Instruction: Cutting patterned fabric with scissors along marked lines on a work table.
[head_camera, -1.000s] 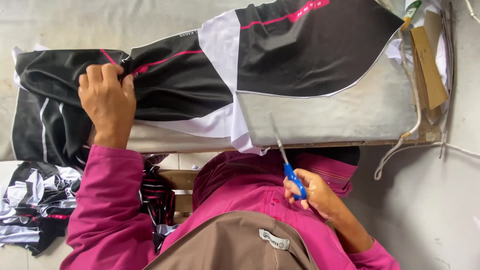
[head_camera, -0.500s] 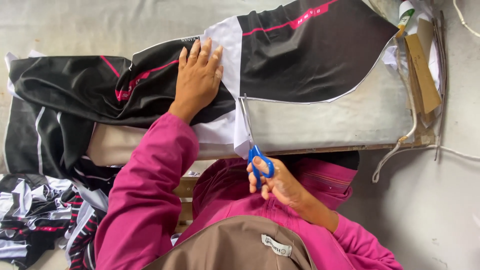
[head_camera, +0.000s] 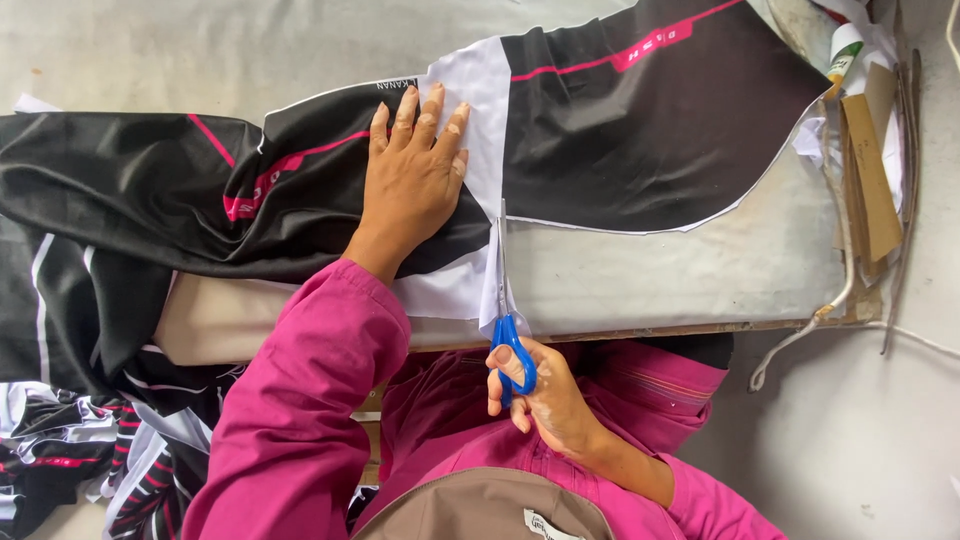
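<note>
Head view: the left hand lies flat, fingers extended and slightly spread, palm down on the black printed fabric panel, gripping nothing and pressing the cloth against the desk. The right hand is closed through the blue handles of one pair of scissors, with its fingers curled in the loops. The blades' long axis runs away from the person, across the white strip that separates the two dark sections; how far the blades are parted cannot be told. The blade tips sit just beside the heel of the left hand, on its right side, so the right hand is the nearer one to the white strip's near edge. Count: one pair of scissors, one fabric panel on the desk, one white bottle at the far right corner beside cardboard pieces. More black-and-white fabric hangs below the desk at left.
</note>
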